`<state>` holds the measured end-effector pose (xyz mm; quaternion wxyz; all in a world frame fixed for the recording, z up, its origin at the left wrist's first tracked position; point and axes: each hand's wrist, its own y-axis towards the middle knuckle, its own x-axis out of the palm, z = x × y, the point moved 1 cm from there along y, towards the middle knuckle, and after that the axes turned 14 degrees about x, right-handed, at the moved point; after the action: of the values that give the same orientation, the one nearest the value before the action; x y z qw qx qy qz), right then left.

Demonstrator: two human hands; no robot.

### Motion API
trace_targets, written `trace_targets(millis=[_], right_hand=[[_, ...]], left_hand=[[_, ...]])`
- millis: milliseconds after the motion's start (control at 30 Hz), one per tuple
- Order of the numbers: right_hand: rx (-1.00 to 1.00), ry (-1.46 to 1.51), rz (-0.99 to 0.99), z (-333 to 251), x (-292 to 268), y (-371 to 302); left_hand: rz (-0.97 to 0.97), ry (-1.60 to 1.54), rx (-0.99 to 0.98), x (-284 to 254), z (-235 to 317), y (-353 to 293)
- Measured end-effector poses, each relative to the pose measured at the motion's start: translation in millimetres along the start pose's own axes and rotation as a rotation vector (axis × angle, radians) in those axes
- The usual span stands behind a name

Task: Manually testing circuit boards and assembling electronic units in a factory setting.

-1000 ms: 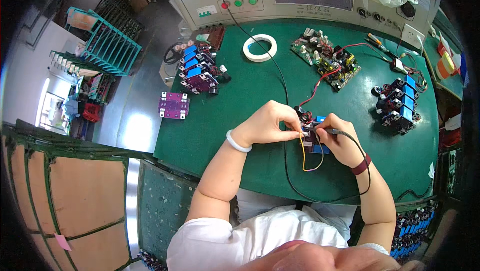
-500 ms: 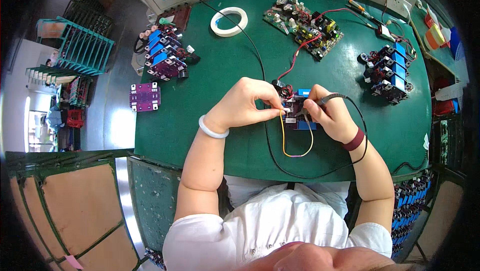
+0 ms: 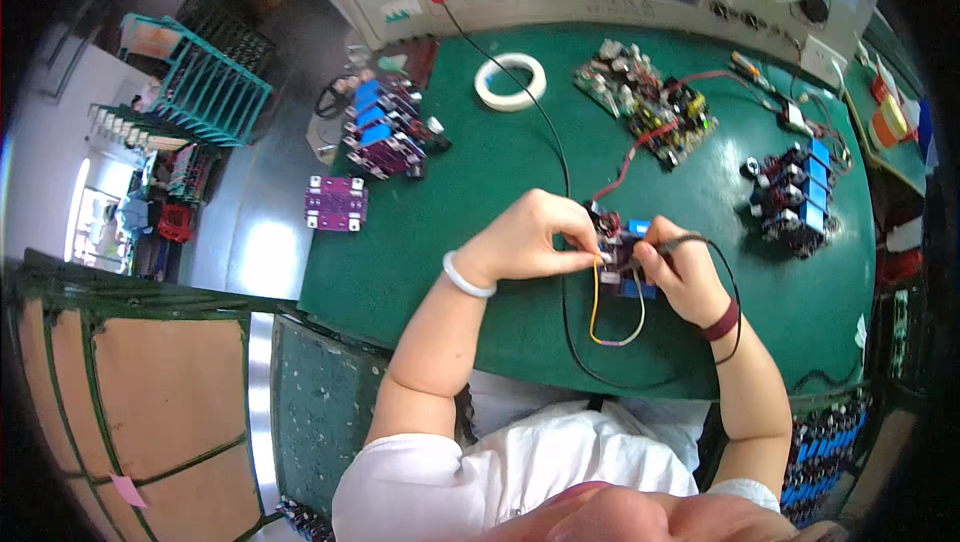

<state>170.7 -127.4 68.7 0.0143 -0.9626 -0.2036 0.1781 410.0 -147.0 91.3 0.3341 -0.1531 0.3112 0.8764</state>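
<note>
A small dark circuit board (image 3: pixel 610 279) with blue blocks lies on the green tabletop between my hands. My left hand (image 3: pixel 535 239), closed in a pinch, holds the end of a thin yellow-and-white wire (image 3: pixel 596 309) at the board's left side. The wire loops below the board and comes up on its right by my right hand. My right hand (image 3: pixel 690 277) grips a dark pen-shaped probe (image 3: pixel 667 244) over the board's right side; its tip is hard to make out. A black cable (image 3: pixel 738 277) trails from the probe.
Beyond the hands, populated circuit boards (image 3: pixel 645 107) with red wires lie near a tape roll (image 3: pixel 511 81). Blue-block assemblies stand left (image 3: pixel 385 132) and right (image 3: pixel 800 197). A purple board (image 3: pixel 336 204) sits at the left edge. Behind is a control panel (image 3: pixel 620 7) with red digits.
My view has tilted up, so the bench appears lower and the panel's red digits now show. Both hands keep their grips at the board with little visible movement.
</note>
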Motion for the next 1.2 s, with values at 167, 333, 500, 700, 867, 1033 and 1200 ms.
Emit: trace_targets(millis=[167,333,500,700,867,1033,1200], right_hand=[[0.074,0.007,-0.024,2.1,3.4,-1.2],[0.060,0.006,-0.026,8.6,0.8,-1.5],[-0.037,0.358,0.010,15.3,-13.2,0.9],[-0.205,0.297,0.151,-14.8,-9.8,-1.2],[-0.451,-0.530,0.363,-35.7,10.1,-0.3],[-0.379,-0.674,0.328,-27.9,19.3,7.0],[-0.378,-0.598,0.272,-20.5,21.8,10.9]], left_hand=[[0.003,-0.004,0.001,-0.3,1.9,-3.9],[0.001,0.013,0.003,0.9,3.1,-1.6],[0.088,-0.009,0.103,-1.2,4.8,2.6],[-0.278,-0.547,0.164,-22.8,15.8,-7.1],[0.264,-0.285,-0.243,-26.8,-12.2,-8.1],[0.405,-0.108,-0.468,1.5,-38.0,-4.0],[0.347,-0.254,-0.452,12.6,-49.4,-5.3]])
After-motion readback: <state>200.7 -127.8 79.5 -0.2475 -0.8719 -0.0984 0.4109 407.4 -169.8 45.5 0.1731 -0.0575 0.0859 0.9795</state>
